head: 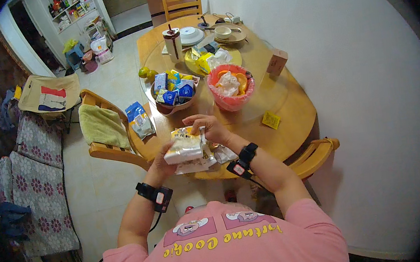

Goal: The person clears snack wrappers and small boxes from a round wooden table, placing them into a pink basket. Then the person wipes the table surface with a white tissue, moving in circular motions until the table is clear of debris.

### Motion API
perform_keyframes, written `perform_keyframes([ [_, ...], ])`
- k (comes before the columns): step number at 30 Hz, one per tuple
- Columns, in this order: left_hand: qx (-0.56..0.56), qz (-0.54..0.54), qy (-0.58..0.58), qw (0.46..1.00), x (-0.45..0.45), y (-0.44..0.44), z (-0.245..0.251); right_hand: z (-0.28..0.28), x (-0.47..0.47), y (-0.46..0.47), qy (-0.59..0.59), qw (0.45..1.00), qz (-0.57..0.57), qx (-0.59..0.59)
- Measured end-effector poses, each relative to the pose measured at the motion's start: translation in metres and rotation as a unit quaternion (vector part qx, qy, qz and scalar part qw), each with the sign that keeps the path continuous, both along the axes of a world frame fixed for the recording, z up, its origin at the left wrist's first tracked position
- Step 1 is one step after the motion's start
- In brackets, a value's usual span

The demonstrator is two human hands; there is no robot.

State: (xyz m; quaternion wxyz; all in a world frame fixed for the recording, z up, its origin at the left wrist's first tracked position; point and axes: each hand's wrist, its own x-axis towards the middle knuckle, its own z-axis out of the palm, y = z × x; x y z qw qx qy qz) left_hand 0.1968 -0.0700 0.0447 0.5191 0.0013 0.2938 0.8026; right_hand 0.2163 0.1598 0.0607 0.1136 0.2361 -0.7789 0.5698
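Observation:
A white and yellow plastic food packet [185,143] bearing writing is held above the near edge of the wooden table [294,121]. My left hand [162,163] grips its left side. My right hand [211,129] is at its upper right corner, fingers bent over the top; whether they pinch it is hard to tell. Beneath and beside the packet lie more white and yellow packets [194,166] and a crumpled clear wrapper [225,153]. Beyond my hands stand a bowl of blue and yellow small packs [174,92] and a pink-lined bin [230,90] with orange peel and crumpled plastic.
A blue wipes-like pack [140,120] lies at left, a yellow printed square [271,120] at right. Farther back stand a lidded tumbler [174,46], stacked plates [190,36], a small bowl [222,32] and a cardboard box [277,62]. Wooden chairs [113,153] flank the table.

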Motion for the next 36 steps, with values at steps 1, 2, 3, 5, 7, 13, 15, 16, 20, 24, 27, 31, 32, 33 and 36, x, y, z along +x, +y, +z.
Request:
perform_keyframes([
  [1,0.008,-0.019,0.013,1.0,0.0,-0.003,-0.004,0.002,-0.001,-0.001,-0.032,0.999,0.008,-0.004],
  [2,0.011,-0.019,-0.045,0.999,-0.001,-0.004,-0.008,0.004,-0.001,-0.002,-0.066,0.998,0.017,-0.008],
  [3,-0.035,0.003,-0.03,0.999,-0.001,-0.006,-0.013,0.007,-0.001,-0.003,-0.09,0.995,0.033,0.0],
  [5,-0.046,0.007,-0.012,0.999,-0.003,-0.013,-0.021,0.009,0.002,-0.007,-0.297,0.929,0.057,-0.215],
  [7,-0.074,0.068,0.029,0.994,-0.003,-0.018,-0.028,0.008,0.007,-0.015,-0.449,0.819,0.002,-0.358],
  [13,-0.144,0.151,0.049,0.977,0.006,-0.022,-0.028,-0.026,0.033,-0.074,-0.289,0.957,0.003,-0.004],
  [15,-0.245,0.139,0.074,0.957,0.011,-0.03,-0.026,-0.035,0.034,-0.091,-0.3,0.954,0.001,0.006],
  [16,-0.225,0.122,0.065,0.965,0.013,-0.037,-0.026,-0.038,0.033,-0.095,-0.332,0.943,0.024,-0.013],
  [20,-0.084,0.177,-0.043,0.98,0.023,-0.065,-0.047,-0.046,0.023,-0.072,-0.34,0.94,0.002,0.009],
  [24,-0.084,0.284,-0.094,0.95,0.02,-0.091,-0.079,-0.061,0.009,-0.028,-0.189,0.927,-0.245,0.211],
  [27,-0.103,0.31,-0.08,0.942,0.02,-0.101,-0.091,-0.074,0.001,-0.018,-0.206,0.854,-0.313,0.361],
  [31,-0.081,0.351,-0.057,0.931,0.023,-0.104,-0.093,-0.085,-0.011,-0.013,-0.294,0.807,-0.311,0.407],
  [32,-0.062,0.354,-0.065,0.931,0.023,-0.104,-0.094,-0.087,-0.012,-0.01,-0.296,0.799,-0.318,0.415],
  [33,-0.024,0.35,-0.078,0.933,0.023,-0.104,-0.094,-0.089,-0.014,-0.006,-0.3,0.811,-0.312,0.393],
  [36,-0.035,0.34,-0.108,0.934,0.022,-0.103,-0.098,-0.097,-0.019,0.008,-0.302,0.837,-0.304,0.339],
])
